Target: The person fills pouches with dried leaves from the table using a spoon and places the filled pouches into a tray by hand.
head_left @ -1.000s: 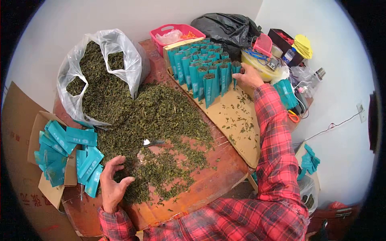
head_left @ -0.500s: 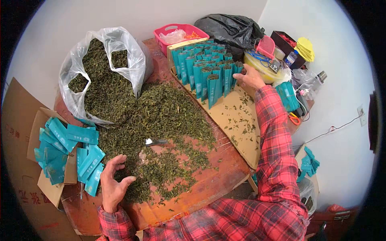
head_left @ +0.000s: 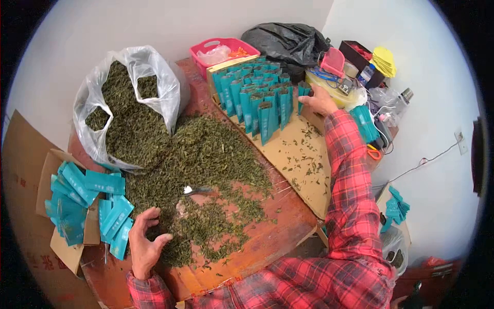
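Note:
My right hand (head_left: pixel 320 100) reaches over a cardboard tray and pinches a slim teal packet (head_left: pixel 302 98) filled with leaves. That packet stands upright, a little apart to the right of several rows of filled teal packets (head_left: pixel 265 121). My left hand (head_left: pixel 146 241) holds nothing; its thumb and curved fingers are apart at the near left edge of a spread of dried green leaves (head_left: pixel 206 149). Close to it, flat teal packets (head_left: pixel 116 216) lie in and beside an open carton. A small scoop (head_left: pixel 197 190) with a white shiny end rests among the leaves.
A clear plastic bag (head_left: pixel 177 92) of leaves stands at the back left. Behind the tray are a pink basket (head_left: pixel 198 54) and a black bag (head_left: pixel 288 44). Loose leaves dot the cardboard tray (head_left: pixel 309 188). At the right sit a bottle (head_left: pixel 366 75) and orange-handled scissors (head_left: pixel 374 152).
The packet at my right hand now stands separated from the rows by a gap, to their right. My left hand keeps its curved, open pose. The whole view has shifted slightly.

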Demonstrator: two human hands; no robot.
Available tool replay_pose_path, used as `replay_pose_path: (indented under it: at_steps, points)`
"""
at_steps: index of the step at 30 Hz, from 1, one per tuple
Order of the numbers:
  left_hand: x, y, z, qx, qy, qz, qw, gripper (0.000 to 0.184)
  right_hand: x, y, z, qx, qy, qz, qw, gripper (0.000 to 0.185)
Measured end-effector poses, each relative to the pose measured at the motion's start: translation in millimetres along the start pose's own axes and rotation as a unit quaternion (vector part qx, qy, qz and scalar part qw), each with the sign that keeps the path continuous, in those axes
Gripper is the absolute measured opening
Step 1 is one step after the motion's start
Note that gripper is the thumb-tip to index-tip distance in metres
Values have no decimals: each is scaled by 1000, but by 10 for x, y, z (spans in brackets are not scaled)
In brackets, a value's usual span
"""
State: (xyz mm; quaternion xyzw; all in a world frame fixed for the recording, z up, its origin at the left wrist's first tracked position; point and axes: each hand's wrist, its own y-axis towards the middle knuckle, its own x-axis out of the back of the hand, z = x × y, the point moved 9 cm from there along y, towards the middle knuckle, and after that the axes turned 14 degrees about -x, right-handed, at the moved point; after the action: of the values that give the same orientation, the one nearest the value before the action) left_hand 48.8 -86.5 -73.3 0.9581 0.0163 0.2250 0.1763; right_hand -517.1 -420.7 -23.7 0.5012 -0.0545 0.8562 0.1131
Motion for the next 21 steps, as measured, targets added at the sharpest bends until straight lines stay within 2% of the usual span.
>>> replay_pose_path:
  at_steps: [5, 11, 15, 21]
  points:
    - [-1, 1, 28, 9, -5, 2, 1000, 74, -221, 320, -123, -36, 103, 87, 990, 51]
    - [25, 3, 67, 17, -9, -12, 1000, 76, -342, 392, 1, -31, 150, 148, 977, 40]
    - [30, 2, 79, 22, -10, -13, 1000, 77, -409, 472, 3, -30, 137, 170, 976, 43]
    - [37, 0, 48, 36, -1, -9, 999, 78, -415, 305, 86, -17, 152, 214, 965, 57]
